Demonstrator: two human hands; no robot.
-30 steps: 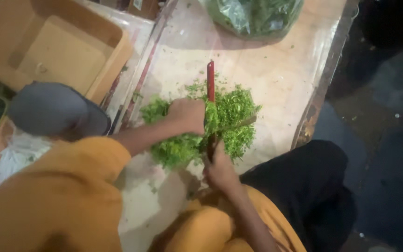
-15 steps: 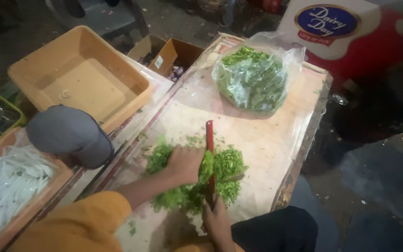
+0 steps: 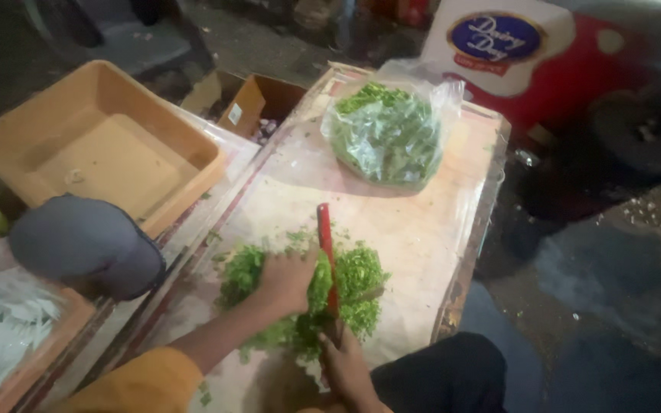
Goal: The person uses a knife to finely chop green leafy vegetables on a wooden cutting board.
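Bare wooden chopping board runs open to the far edge, right edge close. My left hand presses flat on the heap of chopped green herbs; right hand clenched around the red-spined knife, blade through the heap.

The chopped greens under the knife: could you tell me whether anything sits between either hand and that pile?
Nothing visible does. The left hand rests directly on the chopped greens, and the right hand grips the red knife, whose blade lies in the pile. The bag of greens sits apart, farther up the board.
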